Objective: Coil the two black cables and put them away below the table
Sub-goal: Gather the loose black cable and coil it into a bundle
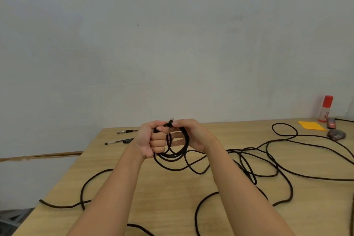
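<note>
Head view. The left hand [153, 141] is clenched round one side of a coil of thin black cable [177, 156], which is held upright above the light wooden surface [172, 207]. The loops hang just below and to the inner side of the fist. The right hand [193, 134] meets it from the opposite side, fingers reaching through and behind the loops while its fingertips pinch the short black plug end [170, 122] at the top of the coil, between the two hands. The coil's plane faces roughly toward the camera, and the plug points up and away. A strand drops from the coil toward the surface beneath the right forearm, where loose black cable [272, 168] sprawls in open loops to the right of both hands and runs on past the left forearm. Which strands belong to which cable cannot be told. The coming move probably turns on the plug end: it lies nearest the right hand, so that hand seems placed to tuck or wrap it while the left keeps the loops gathered. Neither cable is yet stowed below the surface.
</note>
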`<action>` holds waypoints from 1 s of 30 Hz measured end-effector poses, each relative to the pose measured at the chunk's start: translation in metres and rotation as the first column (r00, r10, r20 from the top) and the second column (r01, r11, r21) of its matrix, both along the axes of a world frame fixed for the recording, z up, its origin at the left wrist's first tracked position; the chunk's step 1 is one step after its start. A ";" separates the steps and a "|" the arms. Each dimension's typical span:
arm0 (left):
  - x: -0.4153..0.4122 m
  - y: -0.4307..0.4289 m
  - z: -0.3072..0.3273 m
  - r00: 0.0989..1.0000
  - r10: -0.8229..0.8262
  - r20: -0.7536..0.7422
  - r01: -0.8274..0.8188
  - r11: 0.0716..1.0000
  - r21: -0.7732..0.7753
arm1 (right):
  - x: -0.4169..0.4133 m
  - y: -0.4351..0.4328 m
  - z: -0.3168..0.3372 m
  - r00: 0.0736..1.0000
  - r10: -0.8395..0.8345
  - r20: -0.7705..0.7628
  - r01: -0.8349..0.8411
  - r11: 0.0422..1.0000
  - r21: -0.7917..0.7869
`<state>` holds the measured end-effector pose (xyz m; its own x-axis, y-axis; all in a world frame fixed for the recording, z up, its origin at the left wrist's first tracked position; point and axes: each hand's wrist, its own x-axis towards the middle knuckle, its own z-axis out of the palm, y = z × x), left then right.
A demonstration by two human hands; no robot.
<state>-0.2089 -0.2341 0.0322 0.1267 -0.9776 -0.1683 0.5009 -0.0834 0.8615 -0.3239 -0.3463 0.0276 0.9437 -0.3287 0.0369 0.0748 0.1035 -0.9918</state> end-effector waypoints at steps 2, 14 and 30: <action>0.000 0.001 0.000 1.000 -0.009 -0.012 0.009 1.000 -0.025 | 0.001 0.001 -0.004 1.000 -0.011 0.004 0.011 0.999 0.032; -0.012 -0.021 -0.015 0.873 0.481 0.082 -0.469 0.873 -0.137 | 0.009 0.019 0.001 0.866 -0.500 -0.001 0.487 0.843 0.229; -0.029 -0.029 -0.019 0.723 0.527 0.447 -0.487 0.847 -0.212 | -0.010 0.003 0.000 0.950 -0.281 -0.138 0.312 0.823 0.475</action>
